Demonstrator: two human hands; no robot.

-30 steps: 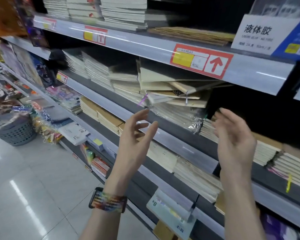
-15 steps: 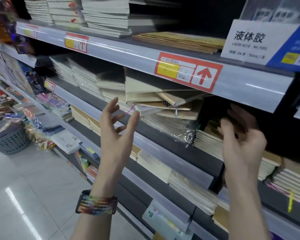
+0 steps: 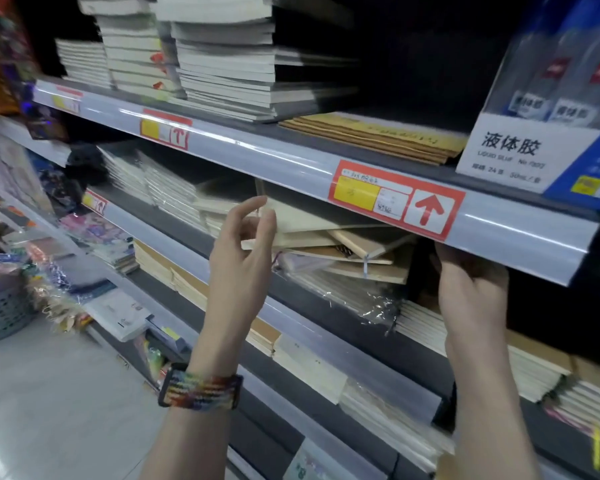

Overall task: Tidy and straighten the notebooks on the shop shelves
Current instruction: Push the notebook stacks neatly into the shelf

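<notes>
A messy pile of tan notebooks (image 3: 326, 233) lies skewed on the middle shelf, on top of a plastic-wrapped stack (image 3: 347, 296). My left hand (image 3: 239, 258) is at the pile's left end, its straight fingers touching the edge of the top notebooks. My right hand (image 3: 471, 299) reaches up into the dark gap to the right of the pile. Its fingertips are hidden behind the shelf rail (image 3: 516, 230). Neater white stacks (image 3: 160, 181) lie to the left on the same shelf.
The shelf above holds tall white notebook stacks (image 3: 222, 57), flat tan notebooks (image 3: 378, 136) and a liquid glue box (image 3: 534, 147). Lower shelves carry more notebooks (image 3: 309, 368). A grey basket (image 3: 0, 313) stands on the floor at the left.
Both hands have risen from in front of the lower shelf to the middle shelf. The left now touches the skewed pile, and the right has gone in beside it.
</notes>
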